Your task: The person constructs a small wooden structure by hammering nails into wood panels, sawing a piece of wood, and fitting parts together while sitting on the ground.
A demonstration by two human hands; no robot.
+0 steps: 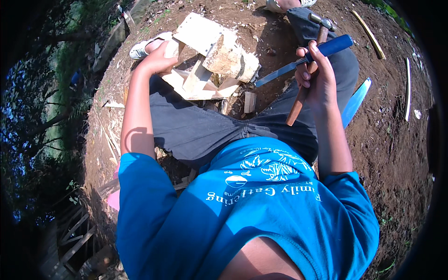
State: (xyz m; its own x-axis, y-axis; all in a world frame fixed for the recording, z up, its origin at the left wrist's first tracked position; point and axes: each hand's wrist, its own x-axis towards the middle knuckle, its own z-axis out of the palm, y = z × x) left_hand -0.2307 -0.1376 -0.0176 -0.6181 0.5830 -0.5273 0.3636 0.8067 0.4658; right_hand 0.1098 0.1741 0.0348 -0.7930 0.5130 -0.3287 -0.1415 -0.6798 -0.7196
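I sit on bare earth with a pale carved wooden piece [212,58] between my legs. My left hand [158,58] grips its left end. My right hand [313,70] is closed on two tools at once: a chisel [298,60] with a blue handle, its steel blade pointing left toward the wood's right end, and a hammer [305,79] with a brown wooden handle and a metal head up at the top. The chisel tip stops just short of the wood.
A handsaw blade [355,100] lies by my right leg. Wood offcuts [249,101] and chips lie under the carved piece. Thin wooden sticks [369,33] rest on the dirt at right. A wooden lattice [74,238] stands lower left.
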